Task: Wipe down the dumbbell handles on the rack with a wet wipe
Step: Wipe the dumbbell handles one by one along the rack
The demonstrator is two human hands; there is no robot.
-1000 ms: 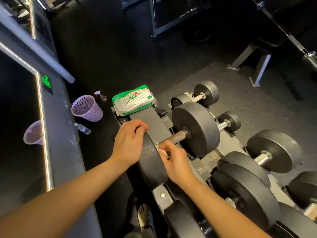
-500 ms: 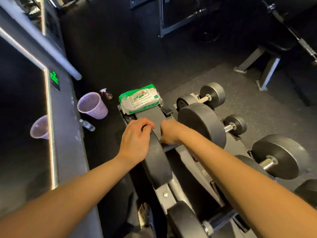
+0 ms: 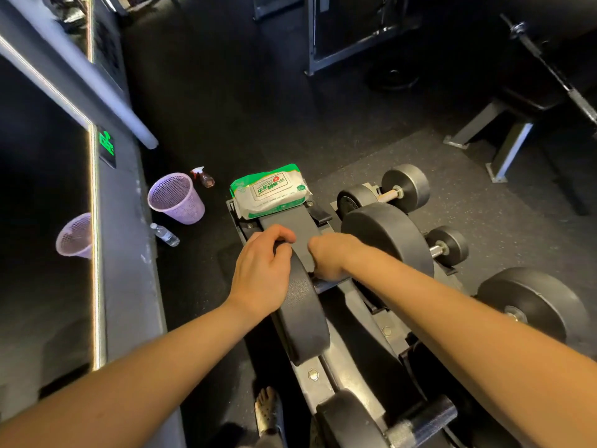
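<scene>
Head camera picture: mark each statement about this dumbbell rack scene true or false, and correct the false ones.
1. The wet wipe pack lies on the far end of the rack. True.
2. The left hand grips the near head of the large dumbbell. True.
3. The purple mesh basket stands on the rack. False: it stands on the floor.
4. The right hand rests on the wet wipe pack. False: it is curled round the large dumbbell between its heads.
5. The water bottle stands upright. False: it lies on its side on the floor.
</scene>
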